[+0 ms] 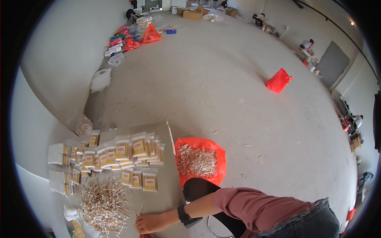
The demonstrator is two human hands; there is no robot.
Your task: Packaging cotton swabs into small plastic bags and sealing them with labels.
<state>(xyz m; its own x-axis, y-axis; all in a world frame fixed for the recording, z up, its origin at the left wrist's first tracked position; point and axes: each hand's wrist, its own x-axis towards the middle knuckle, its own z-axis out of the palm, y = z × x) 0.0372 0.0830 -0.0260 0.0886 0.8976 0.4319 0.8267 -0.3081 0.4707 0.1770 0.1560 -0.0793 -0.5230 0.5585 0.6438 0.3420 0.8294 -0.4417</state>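
My right hand (151,223), with a black band on its wrist, is at the table's near edge. Its fingers are curled down and closed, hiding whatever they hold. A few cotton swabs (140,211) poke up beside the knuckles, and something dark red shows just under the fingers at the picture's lower edge. To the left spreads a big loose heap of cotton swabs (104,204) with wooden sticks. Beyond it lie rows of filled clear packets (150,182) of swabs with yellow labels. My left hand is out of view.
A red bag (221,158) full of loose swabs stands against the right side of the grey table (168,166). White packs (55,154) line the table's left edge. Another red bag (279,81) sits on the floor. Bags and boxes line the walls, where several people work.
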